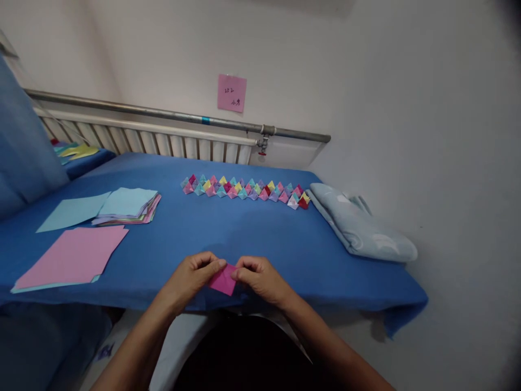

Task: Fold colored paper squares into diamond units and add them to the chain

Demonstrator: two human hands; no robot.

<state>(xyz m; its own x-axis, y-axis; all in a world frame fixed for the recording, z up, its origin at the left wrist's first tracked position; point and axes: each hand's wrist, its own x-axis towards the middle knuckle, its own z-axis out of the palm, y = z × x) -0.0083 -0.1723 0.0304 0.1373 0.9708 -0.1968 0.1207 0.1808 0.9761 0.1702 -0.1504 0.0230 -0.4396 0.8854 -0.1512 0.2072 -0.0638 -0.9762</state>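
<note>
Between my two hands is a small bright pink piece of folded paper, held near the front edge of the blue-covered table. My left hand pinches its upper left side between thumb and fingers. On its right side, my right hand is closed with the thumb pressed on the paper. Farther back, several small folded paper pieces in many colours stand in a long band across the table.
At the left lie a pink paper stack, a mixed stack topped with light blue and a loose light blue sheet. A folded light blue blanket lies right. Behind are a radiator, a metal pipe and a pink wall note.
</note>
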